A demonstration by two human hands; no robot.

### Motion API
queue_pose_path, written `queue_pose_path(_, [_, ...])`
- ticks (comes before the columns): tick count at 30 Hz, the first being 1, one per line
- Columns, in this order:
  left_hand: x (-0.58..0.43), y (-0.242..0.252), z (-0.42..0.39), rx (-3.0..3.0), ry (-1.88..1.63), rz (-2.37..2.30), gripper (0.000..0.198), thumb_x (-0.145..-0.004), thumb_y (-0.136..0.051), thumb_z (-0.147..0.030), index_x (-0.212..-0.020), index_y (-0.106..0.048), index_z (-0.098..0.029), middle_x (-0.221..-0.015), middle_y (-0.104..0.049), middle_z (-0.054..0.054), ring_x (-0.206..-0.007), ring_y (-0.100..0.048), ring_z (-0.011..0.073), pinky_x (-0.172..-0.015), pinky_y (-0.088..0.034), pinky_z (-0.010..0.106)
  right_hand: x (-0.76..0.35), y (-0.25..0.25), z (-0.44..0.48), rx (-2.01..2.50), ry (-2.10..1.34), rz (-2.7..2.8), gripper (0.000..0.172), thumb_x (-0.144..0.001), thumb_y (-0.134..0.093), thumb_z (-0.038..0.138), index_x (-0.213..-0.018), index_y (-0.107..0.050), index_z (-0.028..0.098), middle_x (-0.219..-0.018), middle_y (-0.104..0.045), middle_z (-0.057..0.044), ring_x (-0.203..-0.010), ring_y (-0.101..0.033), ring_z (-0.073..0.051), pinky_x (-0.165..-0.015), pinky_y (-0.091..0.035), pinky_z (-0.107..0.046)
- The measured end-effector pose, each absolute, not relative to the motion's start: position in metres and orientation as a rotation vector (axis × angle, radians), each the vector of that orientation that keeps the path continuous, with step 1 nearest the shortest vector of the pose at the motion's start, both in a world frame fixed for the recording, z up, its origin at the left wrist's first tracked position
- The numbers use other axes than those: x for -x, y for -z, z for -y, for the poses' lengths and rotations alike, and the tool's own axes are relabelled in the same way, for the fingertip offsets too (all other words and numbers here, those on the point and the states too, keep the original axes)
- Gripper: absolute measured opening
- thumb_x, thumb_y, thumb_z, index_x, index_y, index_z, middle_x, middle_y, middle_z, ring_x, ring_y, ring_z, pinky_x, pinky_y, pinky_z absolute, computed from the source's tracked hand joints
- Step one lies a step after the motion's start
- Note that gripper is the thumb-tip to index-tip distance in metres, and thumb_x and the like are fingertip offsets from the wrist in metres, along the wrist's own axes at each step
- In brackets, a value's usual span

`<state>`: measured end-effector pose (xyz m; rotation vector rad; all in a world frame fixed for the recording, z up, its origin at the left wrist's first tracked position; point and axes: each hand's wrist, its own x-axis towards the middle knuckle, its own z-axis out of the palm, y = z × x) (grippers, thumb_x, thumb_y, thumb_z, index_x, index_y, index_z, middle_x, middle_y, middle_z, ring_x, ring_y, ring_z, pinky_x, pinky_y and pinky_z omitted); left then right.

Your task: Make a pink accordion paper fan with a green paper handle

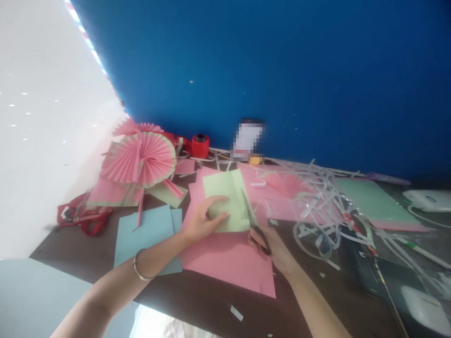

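A pale green sheet of paper [225,202] with an upright crease lies over a stack of pink paper [229,258] in the middle of the table. My left hand [206,220] holds the green sheet at its left side, thumb and fingers on top. In my right hand [262,239] is a pair of dark-handled scissors [251,213]. Their blades point up and away along the green sheet's right part; whether they are parted I cannot tell. Blue sheets of paper [144,230] lie under and beside my left forearm.
Pleated pink paper fans [141,159] stand at the back left. A red tape roll [200,145] and a blurred-out phone [247,138] stand by the blue wall. Tangled white strips [317,220] cover the right side, near a white case [424,307].
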<state>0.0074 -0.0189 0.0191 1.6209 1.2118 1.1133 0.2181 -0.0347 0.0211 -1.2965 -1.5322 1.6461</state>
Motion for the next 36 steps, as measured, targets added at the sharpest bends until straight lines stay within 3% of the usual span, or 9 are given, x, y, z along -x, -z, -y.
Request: queue_pose_path(36, [-0.0074,-0.0217,0.0190,-1.631,-1.095,-1.253,0.033,-0.078,-0.059,-0.033,-0.109,-0.056,-0.020,-0.115,-0.060,0.006,-0.109,-0.055,0.0214,-0.092,-0.044,0.032,-0.2126,-0.0296,0.0358,1.317,-1.669,1.467,0.050,-0.075,-0.051,0.060,-0.052,-0.030,0.021,-0.046,-0.037,0.004,-0.044,-0.031,-0.008,-0.044,-0.022,-0.025])
